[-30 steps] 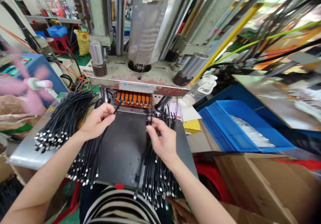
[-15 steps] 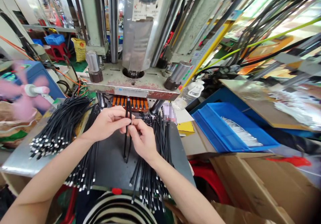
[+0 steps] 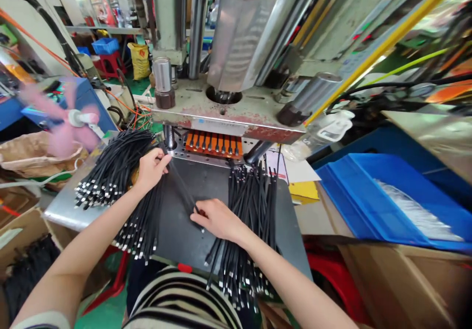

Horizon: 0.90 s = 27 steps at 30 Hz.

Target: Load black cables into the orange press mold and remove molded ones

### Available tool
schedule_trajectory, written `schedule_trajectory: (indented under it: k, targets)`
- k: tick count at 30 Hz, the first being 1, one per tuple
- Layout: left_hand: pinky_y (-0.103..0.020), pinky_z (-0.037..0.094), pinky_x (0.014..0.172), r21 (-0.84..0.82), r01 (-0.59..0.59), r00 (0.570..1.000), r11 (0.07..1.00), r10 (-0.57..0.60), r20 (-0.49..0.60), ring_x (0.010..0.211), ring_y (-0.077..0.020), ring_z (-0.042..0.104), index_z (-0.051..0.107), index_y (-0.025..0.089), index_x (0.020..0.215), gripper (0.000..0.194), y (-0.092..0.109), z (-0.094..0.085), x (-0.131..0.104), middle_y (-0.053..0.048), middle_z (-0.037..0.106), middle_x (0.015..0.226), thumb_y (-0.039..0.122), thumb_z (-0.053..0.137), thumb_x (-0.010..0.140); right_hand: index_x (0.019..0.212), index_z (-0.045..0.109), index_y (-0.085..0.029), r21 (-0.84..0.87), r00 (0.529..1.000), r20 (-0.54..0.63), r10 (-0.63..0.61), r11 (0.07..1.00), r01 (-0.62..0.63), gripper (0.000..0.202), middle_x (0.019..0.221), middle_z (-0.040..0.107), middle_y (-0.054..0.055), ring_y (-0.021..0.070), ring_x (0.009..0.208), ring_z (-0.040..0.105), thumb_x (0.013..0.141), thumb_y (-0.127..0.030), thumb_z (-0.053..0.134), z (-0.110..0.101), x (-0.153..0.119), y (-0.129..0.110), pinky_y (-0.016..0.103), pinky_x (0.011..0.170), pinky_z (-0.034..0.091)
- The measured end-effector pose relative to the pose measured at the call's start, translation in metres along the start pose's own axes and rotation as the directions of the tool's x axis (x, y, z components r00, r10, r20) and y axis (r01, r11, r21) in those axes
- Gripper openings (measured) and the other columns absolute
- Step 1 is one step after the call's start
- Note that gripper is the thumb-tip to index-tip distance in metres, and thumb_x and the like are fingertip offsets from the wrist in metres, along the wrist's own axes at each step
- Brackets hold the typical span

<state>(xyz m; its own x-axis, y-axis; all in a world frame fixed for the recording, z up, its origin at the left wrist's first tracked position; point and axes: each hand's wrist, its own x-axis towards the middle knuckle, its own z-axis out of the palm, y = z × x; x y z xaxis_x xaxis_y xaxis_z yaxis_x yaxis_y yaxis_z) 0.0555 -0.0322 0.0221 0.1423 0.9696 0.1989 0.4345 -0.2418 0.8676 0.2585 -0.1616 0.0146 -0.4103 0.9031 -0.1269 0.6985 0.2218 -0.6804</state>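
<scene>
A black flat cable [image 3: 183,187] runs slantwise between my two hands over the dark work surface, blurred by motion. My left hand [image 3: 153,169] is closed on its upper end, beside the left piles. Lower and to the right, my right hand [image 3: 216,216] pinches the other end, where a silvery tip shows. Two bundles of black cables with metal plugs lie on the left, an outer bundle [image 3: 114,164] and an inner one [image 3: 145,225]. Another bundle [image 3: 252,211] lies right of my right hand. Behind, an orange fixture [image 3: 214,144] holds several black cable ends in a row.
A press with a thick steel plate [image 3: 228,117] stands over the fixture. A pink fan [image 3: 75,117] spins at the left. Blue trays [image 3: 354,191] with white pieces and cardboard boxes [image 3: 398,275] are on the right. A clear bottle [image 3: 332,127] stands beside the press.
My hands were together in front of the press with the doubled cable. They have moved apart, and the cable is now stretched between them. The view has shifted, so the scene appears further right.
</scene>
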Motion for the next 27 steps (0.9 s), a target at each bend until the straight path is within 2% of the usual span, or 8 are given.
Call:
schedule_trajectory:
  k: [3,6,10,12,16,18,23,27]
  targets:
    - [-0.022,0.041,0.053,0.222,0.012,0.998,0.975,0.000,-0.057,0.051,-0.0115,0.056,0.055,0.018,0.072,0.025,-0.038,-0.011,0.002,0.003,0.056,0.059,0.040,0.059,0.082,0.071,0.062,-0.021,-0.061,0.989,0.149,-0.014,0.998,0.023,0.015,0.067,0.066,0.000,0.0163,0.067,0.062,0.085,-0.024,0.066,-0.001,-0.006,0.009,0.024,0.061,0.033]
    - [-0.026,0.042,0.064,0.451,-0.024,0.996,0.892,0.059,-0.063,0.061,-0.0139,0.054,0.056,0.018,0.072,0.024,-0.060,-0.017,0.003,0.001,0.057,0.064,0.038,0.056,0.085,0.081,0.065,-0.021,-0.030,0.987,0.159,-0.012,0.999,0.017,0.005,0.068,0.068,-0.002,0.0155,0.067,0.064,0.085,-0.024,0.065,-0.011,0.001,0.015,0.023,0.063,0.037]
    - [-0.031,0.045,0.077,0.588,-0.068,0.990,0.806,0.126,-0.059,0.079,-0.0200,0.057,0.055,0.018,0.077,0.019,-0.068,-0.014,0.002,-0.006,0.058,0.080,0.033,0.050,0.088,0.085,0.067,-0.020,0.040,0.999,0.009,-0.049,0.998,0.049,0.005,0.073,0.070,-0.001,0.0133,0.068,0.064,0.087,-0.022,0.062,-0.029,0.039,0.023,0.023,0.066,0.041]
    - [-0.036,0.047,0.082,0.629,-0.072,0.987,0.774,0.145,-0.065,0.088,-0.0244,0.058,0.057,0.015,0.091,0.018,-0.069,-0.010,0.001,-0.011,0.059,0.090,0.031,0.048,0.089,0.087,0.068,-0.018,0.044,0.993,-0.100,-0.060,0.997,0.065,0.006,0.076,0.071,0.000,0.0128,0.070,0.064,0.087,-0.020,0.062,-0.037,0.066,0.026,0.023,0.068,0.043]
    - [-0.041,0.049,0.085,0.697,-0.015,0.986,0.717,0.126,-0.109,0.099,-0.0304,0.060,0.044,0.008,0.130,0.047,-0.068,-0.005,-0.001,-0.018,0.058,0.108,0.031,0.050,0.089,0.087,0.069,-0.017,0.071,0.964,-0.243,-0.103,0.990,0.123,0.007,0.084,0.072,0.002,0.0141,0.078,0.066,0.085,-0.016,0.062,-0.050,0.109,0.029,0.026,0.076,0.047]
    - [-0.042,0.050,0.086,0.693,0.006,0.985,0.721,0.115,-0.128,0.103,-0.0319,0.061,0.038,0.007,0.136,0.054,-0.067,-0.004,-0.001,-0.020,0.056,0.115,0.032,0.051,0.090,0.091,0.069,-0.017,0.119,0.931,-0.338,-0.138,0.975,0.188,0.010,0.093,0.073,0.005,0.0154,0.087,0.068,0.084,-0.017,0.062,-0.054,0.118,0.028,0.028,0.082,0.049]
    - [-0.039,0.049,0.088,0.645,-0.057,0.985,0.762,0.147,-0.088,0.102,-0.0284,0.061,0.047,0.012,0.124,0.038,-0.070,-0.008,-0.001,-0.015,0.060,0.106,0.033,0.046,0.093,0.095,0.070,-0.019,0.178,0.793,-0.572,-0.211,0.912,0.370,0.013,0.129,0.063,0.011,0.0201,0.121,0.058,0.086,-0.024,0.062,-0.063,0.096,0.038,0.036,0.101,0.045]
    - [-0.034,0.047,0.077,0.586,-0.068,0.983,0.807,0.154,-0.097,0.082,-0.0224,0.060,0.053,0.014,0.113,0.034,-0.072,-0.012,-0.003,-0.006,0.057,0.084,0.039,0.043,0.093,0.089,0.071,-0.020,0.233,0.786,-0.609,-0.105,0.924,0.303,0.019,0.106,0.072,0.009,0.0208,0.099,0.067,0.086,-0.036,0.061,-0.071,0.045,0.078,0.034,0.085,0.052]
